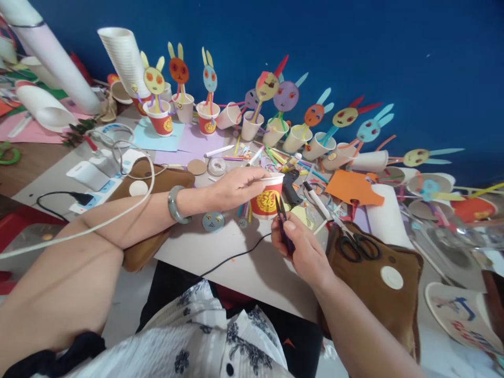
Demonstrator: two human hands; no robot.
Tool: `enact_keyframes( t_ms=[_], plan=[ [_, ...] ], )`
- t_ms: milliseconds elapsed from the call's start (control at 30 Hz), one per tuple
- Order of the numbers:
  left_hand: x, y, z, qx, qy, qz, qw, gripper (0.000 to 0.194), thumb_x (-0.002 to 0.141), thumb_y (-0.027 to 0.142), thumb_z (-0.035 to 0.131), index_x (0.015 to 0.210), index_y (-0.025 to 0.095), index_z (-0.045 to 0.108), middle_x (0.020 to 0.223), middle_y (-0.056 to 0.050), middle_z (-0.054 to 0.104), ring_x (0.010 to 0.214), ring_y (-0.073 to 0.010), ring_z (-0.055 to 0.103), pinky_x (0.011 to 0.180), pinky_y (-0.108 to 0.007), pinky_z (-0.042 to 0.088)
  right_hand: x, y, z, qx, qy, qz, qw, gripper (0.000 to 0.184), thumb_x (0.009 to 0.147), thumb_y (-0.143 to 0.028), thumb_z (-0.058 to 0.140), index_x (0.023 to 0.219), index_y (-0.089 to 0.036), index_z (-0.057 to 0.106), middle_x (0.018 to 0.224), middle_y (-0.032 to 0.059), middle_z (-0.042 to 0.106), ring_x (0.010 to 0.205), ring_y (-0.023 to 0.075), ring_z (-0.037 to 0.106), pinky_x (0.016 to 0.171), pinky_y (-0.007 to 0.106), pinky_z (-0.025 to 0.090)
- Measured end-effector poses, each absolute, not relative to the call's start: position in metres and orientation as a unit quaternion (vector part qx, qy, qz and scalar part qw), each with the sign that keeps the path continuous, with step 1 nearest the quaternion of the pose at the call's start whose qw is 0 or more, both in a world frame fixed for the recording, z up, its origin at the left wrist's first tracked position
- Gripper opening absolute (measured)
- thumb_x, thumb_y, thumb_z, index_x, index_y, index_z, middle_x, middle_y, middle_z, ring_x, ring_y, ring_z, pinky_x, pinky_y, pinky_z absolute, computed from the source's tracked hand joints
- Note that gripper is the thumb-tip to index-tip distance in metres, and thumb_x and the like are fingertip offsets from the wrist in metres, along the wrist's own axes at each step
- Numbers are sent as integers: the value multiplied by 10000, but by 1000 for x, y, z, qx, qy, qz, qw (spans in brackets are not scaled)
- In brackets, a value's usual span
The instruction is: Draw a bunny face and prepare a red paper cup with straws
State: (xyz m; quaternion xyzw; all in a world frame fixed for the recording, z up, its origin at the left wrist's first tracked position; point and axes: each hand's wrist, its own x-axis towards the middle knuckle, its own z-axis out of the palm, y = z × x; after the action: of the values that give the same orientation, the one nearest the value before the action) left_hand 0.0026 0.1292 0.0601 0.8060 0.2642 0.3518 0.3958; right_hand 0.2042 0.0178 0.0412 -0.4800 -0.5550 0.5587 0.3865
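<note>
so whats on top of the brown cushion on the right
Black-handled scissors rest on the brown cushion, and a white disc shows on its surface. The right forearm covers part of it, so anything there is hidden.

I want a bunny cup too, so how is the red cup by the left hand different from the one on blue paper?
The near cup has the left hand at its rim; no hand touches the far cup. A yellow-faced bunny rises from the far cup, but none shows above the near cup. Both are red with white rims and gold designs.
</note>
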Motion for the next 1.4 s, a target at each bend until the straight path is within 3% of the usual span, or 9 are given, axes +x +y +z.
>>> enact_keyframes(
  t_ms=[100, 400, 867, 1400],
  plan=[
    [3, 130, 58, 803, 250, 370, 395, 208, 922, 282, 490, 983, 153, 642, 942, -45, 691, 856, -148, 612, 792, -274, 467, 200, 17, 41, -486, -551, 564, 377, 375, 974, -601, 481, 914, -232, 517, 569, -60, 471, 482, 99, 361, 413, 228, 225],
    [3, 127, 61, 783, 225, 402, 418, 168, 948, 251, 526, 991, 158, 660, 1009, -59, 719, 940, -155, 644, 858, -292, 507, 198, 18, 36, -485, -545, 570, 378, 383, 979, -611, 482, 903, -237, 511, 566, -58, 479, 487, 99, 369, 413, 228, 227],
    [4, 123, 57, 816, 194, 401, 369, 136, 935, 271, 560, 889, 159, 622, 838, -24, 676, 761, -118, 593, 688, -237, 459, 200, 14, 39, -468, -552, 570, 390, 389, 988, -600, 471, 881, -227, 510, 574, -54, 490, 491, 96, 370, 416, 235, 238],
    [4, 124, 53, 818, 202, 414, 346, 90, 905, 241, 575, 891, 161, 613, 840, -21, 696, 763, -119, 626, 705, -240, 492, 198, 13, 42, -441, -514, 610, 412, 370, 997, -569, 481, 869, -224, 514, 494, -88, 424, 412, 72, 276, 398, 225, 209]
  ],
)
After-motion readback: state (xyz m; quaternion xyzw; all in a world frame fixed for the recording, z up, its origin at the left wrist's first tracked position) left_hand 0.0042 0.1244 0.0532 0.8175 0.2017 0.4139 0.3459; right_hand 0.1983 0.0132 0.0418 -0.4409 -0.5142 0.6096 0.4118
